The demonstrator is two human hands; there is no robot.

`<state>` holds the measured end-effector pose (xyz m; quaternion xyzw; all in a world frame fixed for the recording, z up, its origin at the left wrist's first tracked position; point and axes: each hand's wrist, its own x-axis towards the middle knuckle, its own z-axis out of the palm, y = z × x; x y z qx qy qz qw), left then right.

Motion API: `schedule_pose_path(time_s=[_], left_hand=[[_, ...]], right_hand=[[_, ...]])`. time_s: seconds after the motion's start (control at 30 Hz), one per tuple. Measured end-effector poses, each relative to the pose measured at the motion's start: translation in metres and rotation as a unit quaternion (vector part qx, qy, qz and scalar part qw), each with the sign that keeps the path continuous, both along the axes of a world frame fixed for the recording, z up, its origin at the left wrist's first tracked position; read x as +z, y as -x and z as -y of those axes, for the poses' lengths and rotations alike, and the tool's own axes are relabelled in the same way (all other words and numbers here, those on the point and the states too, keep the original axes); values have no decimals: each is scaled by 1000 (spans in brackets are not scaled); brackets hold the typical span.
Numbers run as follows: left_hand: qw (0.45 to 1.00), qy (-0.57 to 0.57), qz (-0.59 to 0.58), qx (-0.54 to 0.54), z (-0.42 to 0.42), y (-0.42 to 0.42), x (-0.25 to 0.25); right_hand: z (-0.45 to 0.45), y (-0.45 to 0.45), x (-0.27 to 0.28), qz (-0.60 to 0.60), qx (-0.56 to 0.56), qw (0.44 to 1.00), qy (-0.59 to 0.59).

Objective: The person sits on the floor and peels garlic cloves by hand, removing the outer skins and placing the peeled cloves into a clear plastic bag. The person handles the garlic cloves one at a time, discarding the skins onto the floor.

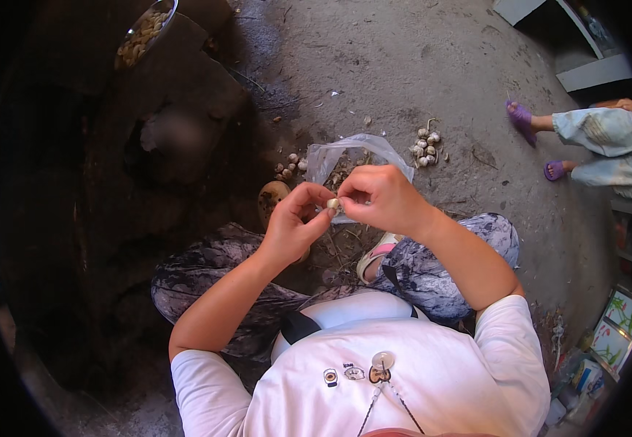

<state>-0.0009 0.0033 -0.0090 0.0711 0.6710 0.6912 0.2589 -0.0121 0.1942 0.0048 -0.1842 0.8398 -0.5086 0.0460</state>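
A pale garlic clove (333, 203) sits between the fingertips of my left hand (300, 218). The thumb and forefinger of my right hand (384, 199) pinch at the clove's right side. Behind and below both hands stands an open clear plastic bag (327, 158) with dry garlic skins inside, partly hidden by my right hand. Several garlic bulbs (427, 146) lie in a small heap on the floor right of the bag, and several more bulbs (293, 159) lie to its left. A clear bowl (169, 21) of peeled cloves rests at the upper left.
Dark blocky surfaces (196, 82) fill the left side. Bits of skin and dry stalks lie on the concrete floor (359, 60). At the right, another person's legs in light trousers (594, 128) and purple sandals (522, 121) reach in, near white shelving (594, 72).
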Motion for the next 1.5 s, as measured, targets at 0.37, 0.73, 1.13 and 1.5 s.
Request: schedule_pose_path(time_s=[0.37,0.73,1.13,1.5], left_hand=[[1000,-16,8,26,0,0,-2],[999,-36,7,33,1,-1,0],[999,-18,-36,7,4,-1,0],[966,135,-219,2,1,-1,10]], right_hand=[[2,-1,-3,0,-29,999,-16],[-4,1,10,172,7,982,84],[-6,1,10,264,9,954,145],[-6,2,4,361,21,901,241]])
